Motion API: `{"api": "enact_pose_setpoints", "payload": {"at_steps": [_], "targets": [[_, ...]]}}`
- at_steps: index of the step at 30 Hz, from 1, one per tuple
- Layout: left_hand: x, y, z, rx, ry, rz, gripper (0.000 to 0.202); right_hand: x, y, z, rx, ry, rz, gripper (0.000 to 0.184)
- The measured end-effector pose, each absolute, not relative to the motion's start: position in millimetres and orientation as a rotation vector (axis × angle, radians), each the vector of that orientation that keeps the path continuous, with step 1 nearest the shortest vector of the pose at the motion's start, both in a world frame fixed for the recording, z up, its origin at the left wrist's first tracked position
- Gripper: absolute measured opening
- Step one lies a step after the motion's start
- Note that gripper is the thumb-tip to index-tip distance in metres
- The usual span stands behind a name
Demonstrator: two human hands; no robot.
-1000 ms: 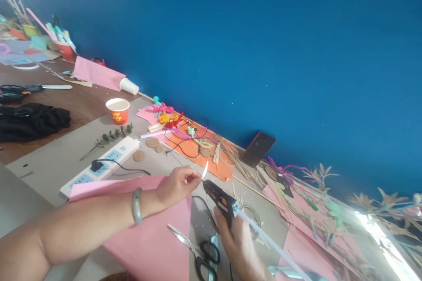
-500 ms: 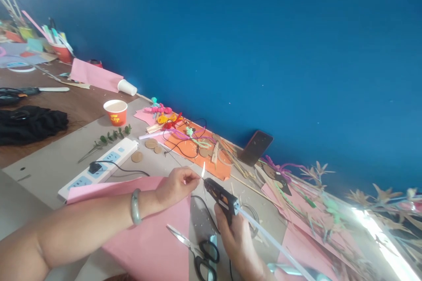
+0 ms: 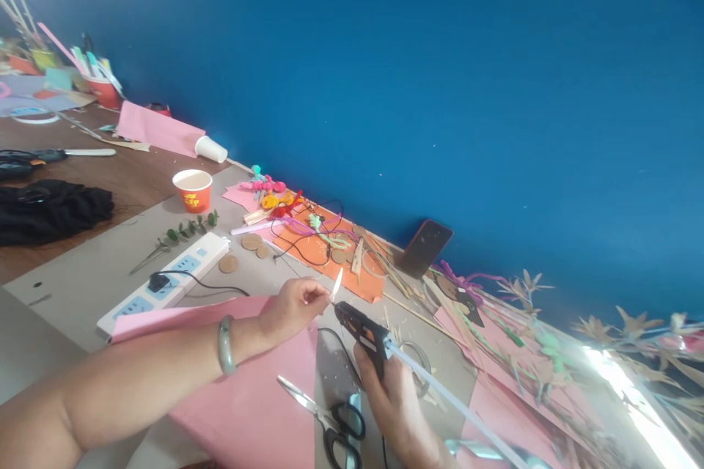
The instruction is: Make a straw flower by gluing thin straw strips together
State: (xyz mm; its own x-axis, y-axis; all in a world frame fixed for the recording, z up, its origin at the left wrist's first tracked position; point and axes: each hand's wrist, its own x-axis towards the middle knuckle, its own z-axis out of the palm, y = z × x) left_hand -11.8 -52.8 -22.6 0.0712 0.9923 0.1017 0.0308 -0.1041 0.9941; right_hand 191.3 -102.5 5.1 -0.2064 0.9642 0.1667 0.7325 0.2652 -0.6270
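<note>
My left hand [image 3: 294, 305] pinches a small pale leaf-shaped strip [image 3: 336, 283] between thumb and fingers, a green bangle on its wrist. My right hand [image 3: 391, 399] grips a black glue gun [image 3: 360, 328] with a long clear glue stick [image 3: 451, 403] sticking out of its back. The gun's nozzle points at the lower end of the strip, almost touching it. Both hands hover over a pink paper sheet [image 3: 258, 396] on the table.
Black-handled scissors [image 3: 330, 418] lie below the hands. A white power strip [image 3: 165, 282] with a black plug sits left. A red paper cup [image 3: 192, 189], orange paper with pipe cleaners [image 3: 313, 234], a dark phone [image 3: 424, 248] leaning on the blue wall, and dried leaves [image 3: 550, 352] crowd the table.
The view has shifted slightly. The glue gun's nozzle has edged closer to the strip held in my left hand; both hands stay in nearly the same place.
</note>
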Motion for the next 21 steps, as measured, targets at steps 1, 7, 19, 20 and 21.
{"api": "enact_pose_setpoints", "payload": {"at_steps": [1,7,19,20,21], "targets": [[-12,-53,-21,1.327,1.129,1.219,0.019,192,-101,8,-1.549,-2.023,0.606,0.041],[-13,-52,-20,1.270,1.146,1.189,0.023,214,-94,30,-1.708,-1.920,0.584,0.053],[-16,-43,-30,1.232,1.175,1.220,0.028,335,-125,23,-2.347,-1.853,0.064,0.035],[-16,-43,-30,1.242,1.178,1.218,0.028,347,-127,17,-2.419,-1.834,0.061,0.035],[-17,-43,-31,1.254,1.178,1.221,0.028,357,-128,11,-2.477,-1.818,0.064,0.035]]}}
